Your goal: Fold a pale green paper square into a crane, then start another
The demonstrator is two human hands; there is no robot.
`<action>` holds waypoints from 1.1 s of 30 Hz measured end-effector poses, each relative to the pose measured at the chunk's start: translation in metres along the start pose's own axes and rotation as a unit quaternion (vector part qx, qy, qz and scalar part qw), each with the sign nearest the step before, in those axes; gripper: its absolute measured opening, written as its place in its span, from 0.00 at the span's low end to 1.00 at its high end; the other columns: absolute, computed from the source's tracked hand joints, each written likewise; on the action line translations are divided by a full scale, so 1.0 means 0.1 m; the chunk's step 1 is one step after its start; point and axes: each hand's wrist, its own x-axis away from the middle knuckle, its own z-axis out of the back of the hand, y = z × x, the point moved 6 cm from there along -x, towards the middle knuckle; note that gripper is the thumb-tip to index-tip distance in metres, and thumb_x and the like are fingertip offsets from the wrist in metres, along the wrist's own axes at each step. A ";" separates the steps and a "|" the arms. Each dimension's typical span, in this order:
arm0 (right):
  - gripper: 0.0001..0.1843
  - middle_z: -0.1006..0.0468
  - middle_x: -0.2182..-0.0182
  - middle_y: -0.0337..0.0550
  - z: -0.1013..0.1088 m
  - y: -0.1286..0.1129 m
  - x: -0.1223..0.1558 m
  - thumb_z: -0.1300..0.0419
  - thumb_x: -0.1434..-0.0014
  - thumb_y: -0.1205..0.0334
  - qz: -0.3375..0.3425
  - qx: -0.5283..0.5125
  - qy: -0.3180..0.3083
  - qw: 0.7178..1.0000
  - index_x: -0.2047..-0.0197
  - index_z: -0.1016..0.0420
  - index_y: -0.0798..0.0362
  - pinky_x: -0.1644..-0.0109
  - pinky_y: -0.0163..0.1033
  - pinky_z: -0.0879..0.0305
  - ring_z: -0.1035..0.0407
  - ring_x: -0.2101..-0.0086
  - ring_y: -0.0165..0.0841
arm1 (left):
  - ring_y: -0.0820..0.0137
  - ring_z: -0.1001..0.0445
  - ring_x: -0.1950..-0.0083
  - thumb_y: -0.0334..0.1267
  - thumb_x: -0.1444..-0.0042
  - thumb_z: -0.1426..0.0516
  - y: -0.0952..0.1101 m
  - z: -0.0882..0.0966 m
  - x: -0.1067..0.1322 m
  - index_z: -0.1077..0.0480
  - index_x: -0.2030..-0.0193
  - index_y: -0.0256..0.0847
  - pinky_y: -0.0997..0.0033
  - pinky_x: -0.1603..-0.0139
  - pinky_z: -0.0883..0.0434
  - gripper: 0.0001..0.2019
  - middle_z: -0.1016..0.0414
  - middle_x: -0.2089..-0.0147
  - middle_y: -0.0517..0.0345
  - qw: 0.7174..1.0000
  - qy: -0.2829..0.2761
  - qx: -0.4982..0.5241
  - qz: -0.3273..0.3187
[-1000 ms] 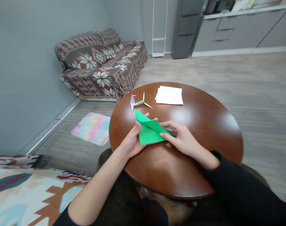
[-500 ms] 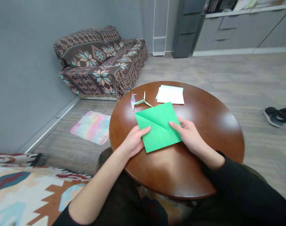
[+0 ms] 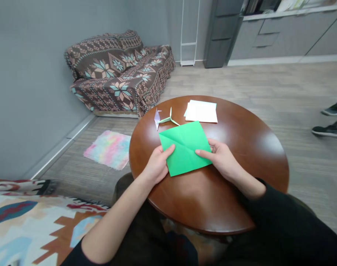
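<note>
A green square of paper [image 3: 185,146] with crease lines lies unfolded on the round brown table [image 3: 240,147]. My left hand [image 3: 156,167] grips its left edge, thumb on top. My right hand [image 3: 221,159] holds the right edge, thumb pressed on the sheet near its middle. Both hands are closed on the paper.
Beyond the green sheet lie a small pale purple folded figure [image 3: 156,118], a light green folded piece [image 3: 170,120] and a stack of white sheets [image 3: 201,111]. A patterned sofa [image 3: 118,74] stands at the back left. A pastel cloth [image 3: 109,149] lies on the floor. Another person's shoes [image 3: 330,125] show at the right.
The green paper went from folded to opened out flat as a square. Both hands shifted to its side edges. Another person's feet came into view at the right.
</note>
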 end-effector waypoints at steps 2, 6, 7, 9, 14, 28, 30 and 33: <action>0.22 0.13 0.57 0.46 0.03 -0.02 0.00 0.26 0.49 0.54 0.021 0.041 0.012 0.999 0.53 0.21 0.52 0.50 0.52 0.22 0.19 0.57 0.47 | 0.54 0.17 0.51 0.43 0.50 0.29 0.01 0.00 0.00 0.21 0.54 0.35 0.54 0.45 0.22 0.19 0.16 0.54 0.44 0.999 0.009 -0.017 -0.032; 0.15 0.15 0.61 0.44 0.13 -0.11 0.00 0.30 0.44 0.53 0.084 0.158 0.035 0.983 0.56 0.21 0.52 0.58 0.47 0.24 0.21 0.61 0.44 | 0.60 0.17 0.58 0.41 0.54 0.28 0.07 0.01 0.01 0.21 0.59 0.36 0.60 0.51 0.22 0.18 0.15 0.56 0.48 0.994 0.043 -0.051 -0.092; 0.14 0.15 0.61 0.44 0.15 -0.13 0.01 0.31 0.43 0.53 0.101 0.185 0.036 0.977 0.58 0.22 0.52 0.59 0.47 0.25 0.22 0.62 0.43 | 0.61 0.18 0.60 0.41 0.54 0.28 0.09 0.02 0.00 0.21 0.59 0.36 0.61 0.54 0.21 0.17 0.15 0.58 0.49 0.992 0.050 -0.060 -0.095; 0.11 0.16 0.62 0.43 0.18 -0.18 0.02 0.33 0.40 0.53 0.128 0.235 0.032 0.963 0.59 0.22 0.52 0.60 0.46 0.27 0.24 0.64 0.42 | 0.64 0.19 0.65 0.42 0.54 0.29 0.13 0.04 -0.01 0.22 0.59 0.36 0.64 0.60 0.21 0.17 0.16 0.62 0.51 0.991 0.057 -0.079 -0.092; 0.10 0.19 0.64 0.41 0.22 -0.23 0.07 0.34 0.40 0.55 0.146 0.260 0.009 0.955 0.59 0.25 0.50 0.62 0.44 0.29 0.26 0.65 0.40 | 0.68 0.20 0.68 0.40 0.53 0.30 0.28 0.14 -0.03 0.30 0.49 0.44 0.69 0.65 0.22 0.24 0.18 0.66 0.60 0.983 0.062 -0.126 -0.115; 0.16 0.25 0.72 0.35 0.26 -0.23 0.06 0.32 0.41 0.48 0.110 0.091 0.014 0.990 0.61 0.30 0.48 0.68 0.39 0.26 0.29 0.74 0.32 | 0.71 0.22 0.68 0.42 0.50 0.30 0.39 0.23 -0.05 0.25 0.60 0.41 0.72 0.63 0.23 0.13 0.20 0.67 0.59 0.977 0.038 -0.143 -0.155; 0.16 0.23 0.71 0.36 0.29 -0.24 0.05 0.31 0.42 0.47 0.107 0.092 0.028 0.990 0.63 0.29 0.48 0.68 0.40 0.26 0.29 0.73 0.32 | 0.70 0.22 0.68 0.43 0.50 0.30 0.38 0.25 -0.06 0.25 0.60 0.41 0.70 0.64 0.22 0.14 0.20 0.67 0.58 0.978 0.038 -0.149 -0.144; 0.14 0.21 0.71 0.38 0.31 -0.24 0.06 0.32 0.41 0.48 0.111 0.146 0.027 0.983 0.65 0.27 0.49 0.70 0.39 0.29 0.29 0.73 0.34 | 0.68 0.22 0.69 0.46 0.49 0.30 0.37 0.28 -0.06 0.25 0.61 0.41 0.69 0.67 0.22 0.15 0.19 0.67 0.56 0.975 0.040 -0.179 -0.124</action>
